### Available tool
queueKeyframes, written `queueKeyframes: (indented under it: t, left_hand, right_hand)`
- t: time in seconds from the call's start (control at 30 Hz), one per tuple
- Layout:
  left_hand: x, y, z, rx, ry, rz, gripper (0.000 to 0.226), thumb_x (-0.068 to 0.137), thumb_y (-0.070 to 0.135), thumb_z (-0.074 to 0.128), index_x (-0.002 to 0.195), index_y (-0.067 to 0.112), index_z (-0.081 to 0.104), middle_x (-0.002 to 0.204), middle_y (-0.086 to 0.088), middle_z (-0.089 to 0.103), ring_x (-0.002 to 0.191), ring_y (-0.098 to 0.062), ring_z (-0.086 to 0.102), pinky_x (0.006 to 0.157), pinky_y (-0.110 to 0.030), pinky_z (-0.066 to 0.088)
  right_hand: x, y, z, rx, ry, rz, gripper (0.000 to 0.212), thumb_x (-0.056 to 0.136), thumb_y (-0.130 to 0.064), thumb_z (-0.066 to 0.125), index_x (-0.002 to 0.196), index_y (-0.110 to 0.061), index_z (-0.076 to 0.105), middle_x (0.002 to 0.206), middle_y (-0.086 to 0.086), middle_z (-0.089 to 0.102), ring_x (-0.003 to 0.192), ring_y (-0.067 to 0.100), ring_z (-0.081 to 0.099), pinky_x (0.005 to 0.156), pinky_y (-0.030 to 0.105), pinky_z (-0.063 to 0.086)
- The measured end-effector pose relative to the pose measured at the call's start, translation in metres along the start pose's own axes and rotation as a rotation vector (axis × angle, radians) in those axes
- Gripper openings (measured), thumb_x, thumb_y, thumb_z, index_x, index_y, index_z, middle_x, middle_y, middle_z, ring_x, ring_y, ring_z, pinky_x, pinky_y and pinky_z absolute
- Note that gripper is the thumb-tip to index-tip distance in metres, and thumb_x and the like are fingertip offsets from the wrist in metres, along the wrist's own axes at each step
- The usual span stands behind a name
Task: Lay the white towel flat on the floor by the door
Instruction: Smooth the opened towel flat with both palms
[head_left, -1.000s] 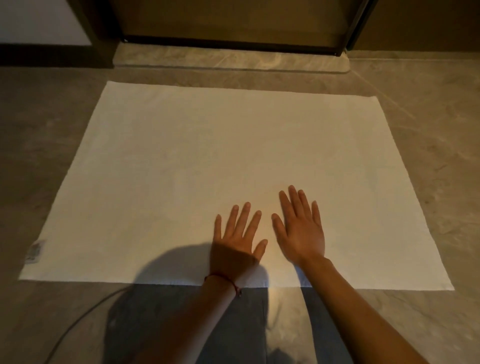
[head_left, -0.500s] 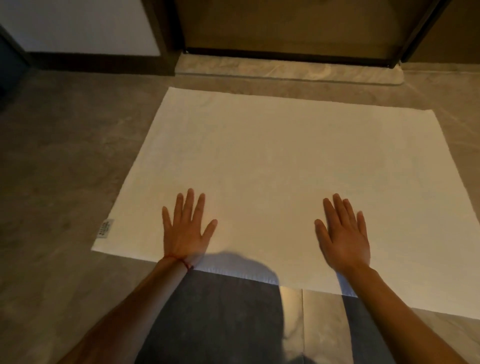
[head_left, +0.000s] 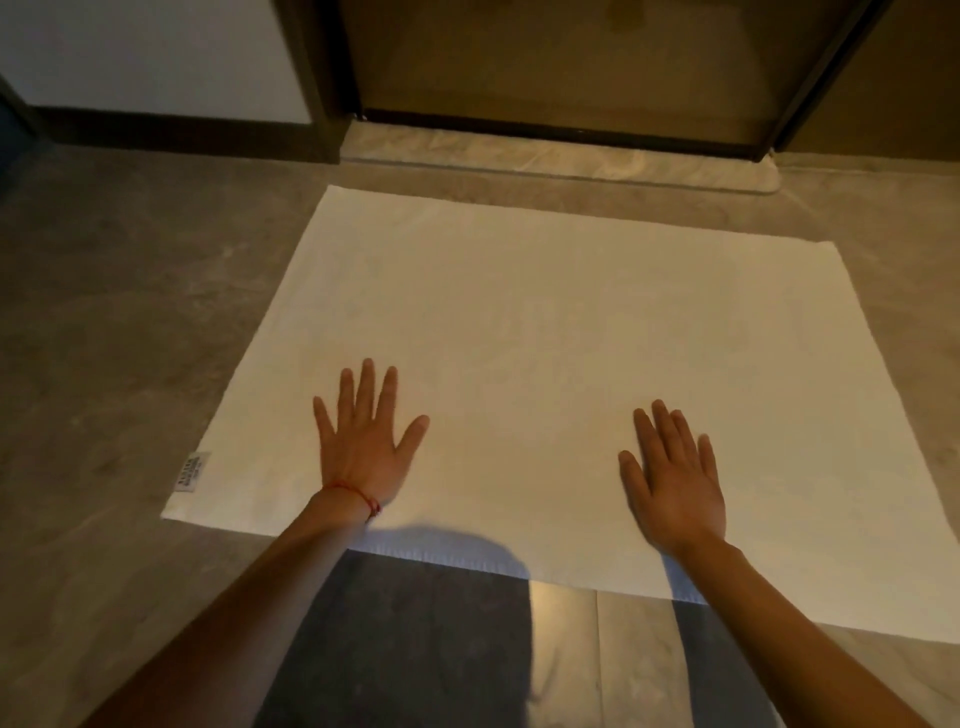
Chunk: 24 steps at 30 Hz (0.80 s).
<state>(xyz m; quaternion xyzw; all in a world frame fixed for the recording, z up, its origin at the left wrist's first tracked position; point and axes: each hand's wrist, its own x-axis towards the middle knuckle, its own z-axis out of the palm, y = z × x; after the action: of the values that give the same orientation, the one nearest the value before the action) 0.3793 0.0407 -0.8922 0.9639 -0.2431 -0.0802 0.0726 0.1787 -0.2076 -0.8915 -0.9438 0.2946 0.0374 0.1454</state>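
Note:
The white towel (head_left: 519, 332) lies spread flat on the grey floor, its far edge close to the door's marble threshold (head_left: 561, 156). A small label (head_left: 191, 470) shows at its near left corner. My left hand (head_left: 363, 441), with a red string at the wrist, presses palm-down on the near left part, fingers straight and spread. On the near right part my right hand (head_left: 672, 478) lies flat too, fingers straight. The hands are wide apart.
A dark wooden door (head_left: 561, 57) in a dark frame stands beyond the threshold. A white wall with dark skirting (head_left: 156, 124) runs at the far left. My shadow (head_left: 415, 623) falls on the floor at the towel's near edge.
My hands have slid apart across the towel, the left one leftward and the right one rightward. The view has shifted left and a little closer.

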Motion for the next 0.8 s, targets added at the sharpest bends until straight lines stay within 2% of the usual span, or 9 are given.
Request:
queueKeyframes:
  t: [0.1, 0.17, 0.23, 0.3, 0.43, 0.53, 0.63, 0.73, 0.8]
  left_hand:
    - [0.008, 0.067, 0.01, -0.009, -0.015, 0.294, 0.076, 0.078, 0.068, -0.003, 0.143, 0.029, -0.007, 0.148, 0.004, -0.021, 0.141, -0.022, -0.016, 0.112, -0.051, -0.008]
    - [0.01, 0.107, 0.019, 0.007, -0.084, 0.445, 0.078, 0.075, 0.067, -0.004, 0.143, 0.03, -0.001, 0.154, 0.004, -0.013, 0.142, -0.021, -0.011, 0.113, -0.052, -0.006]
    - [0.017, 0.124, 0.027, 0.044, -0.121, 0.52, 0.079, 0.073, 0.066, -0.003, 0.143, 0.031, 0.003, 0.156, 0.003, -0.005, 0.143, -0.02, -0.008, 0.113, -0.052, -0.006]
    - [0.031, 0.117, 0.03, 0.052, -0.094, 0.499, 0.078, 0.073, 0.067, 0.0, 0.143, 0.034, 0.005, 0.156, 0.005, 0.001, 0.143, -0.02, -0.004, 0.114, -0.05, -0.004]
    - [0.071, 0.071, 0.02, 0.03, -0.009, 0.293, 0.079, 0.071, 0.068, 0.003, 0.142, 0.035, 0.011, 0.156, 0.005, 0.007, 0.143, -0.021, 0.002, 0.114, -0.049, 0.002]
    - [0.098, 0.04, 0.006, 0.051, -0.048, 0.115, 0.07, 0.084, 0.066, 0.016, 0.143, 0.032, 0.005, 0.157, 0.003, -0.002, 0.143, -0.022, -0.004, 0.115, -0.051, 0.001]
    - [0.109, 0.051, 0.001, 0.035, -0.072, -0.006, 0.069, 0.088, 0.062, 0.019, 0.144, 0.026, -0.002, 0.156, -0.003, -0.011, 0.142, -0.026, -0.012, 0.114, -0.054, -0.005]
    - [0.105, 0.108, 0.007, 0.004, 0.017, 0.237, 0.071, 0.086, 0.064, 0.021, 0.144, 0.027, 0.003, 0.156, -0.001, -0.005, 0.142, -0.024, -0.009, 0.113, -0.053, -0.003]
    - [0.098, 0.149, 0.014, -0.024, -0.039, 0.454, 0.068, 0.087, 0.062, 0.024, 0.144, 0.029, 0.005, 0.157, 0.002, -0.004, 0.143, -0.021, -0.008, 0.113, -0.053, -0.004]
  right_hand:
    - [0.0, 0.0, 0.0, 0.0, 0.001, -0.003, 0.067, 0.082, -0.057, -0.004, 0.142, -0.027, -0.006, 0.148, -0.009, -0.014, 0.137, 0.008, -0.016, 0.113, 0.032, -0.012]
    - [0.0, 0.001, 0.001, 0.013, 0.007, 0.0, 0.067, 0.082, -0.056, -0.003, 0.142, -0.027, -0.003, 0.149, -0.009, -0.013, 0.138, 0.009, -0.015, 0.113, 0.032, -0.011]
    - [0.0, 0.002, 0.001, 0.028, 0.013, 0.001, 0.067, 0.083, -0.056, -0.002, 0.143, -0.027, -0.001, 0.15, -0.009, -0.01, 0.139, 0.009, -0.014, 0.114, 0.032, -0.011]
    - [0.0, 0.003, 0.001, 0.026, 0.008, -0.003, 0.064, 0.083, -0.056, -0.003, 0.141, -0.029, -0.005, 0.151, -0.009, -0.011, 0.139, 0.008, -0.015, 0.113, 0.031, -0.012]
    - [0.0, 0.003, 0.003, 0.022, 0.01, -0.006, 0.064, 0.081, -0.058, -0.007, 0.139, -0.031, -0.008, 0.152, -0.009, -0.011, 0.14, 0.009, -0.016, 0.115, 0.032, -0.011]
    - [0.0, 0.003, 0.003, 0.021, 0.011, -0.007, 0.062, 0.082, -0.058, -0.009, 0.138, -0.033, -0.011, 0.152, -0.009, -0.013, 0.139, 0.009, -0.017, 0.114, 0.03, -0.013]
    - [0.0, 0.003, 0.003, 0.022, 0.018, -0.005, 0.059, 0.084, -0.055, -0.004, 0.138, -0.033, -0.012, 0.152, -0.009, -0.012, 0.139, 0.008, -0.017, 0.113, 0.028, -0.015]
    - [0.0, 0.004, 0.005, 0.026, 0.039, -0.008, 0.058, 0.086, -0.054, -0.001, 0.139, -0.032, -0.008, 0.152, -0.01, -0.01, 0.14, 0.009, -0.015, 0.113, 0.028, -0.015]
    - [0.0, 0.005, 0.006, 0.026, 0.048, -0.01, 0.058, 0.087, -0.053, 0.0, 0.141, -0.032, -0.006, 0.153, -0.01, -0.009, 0.14, 0.008, -0.014, 0.113, 0.029, -0.015]
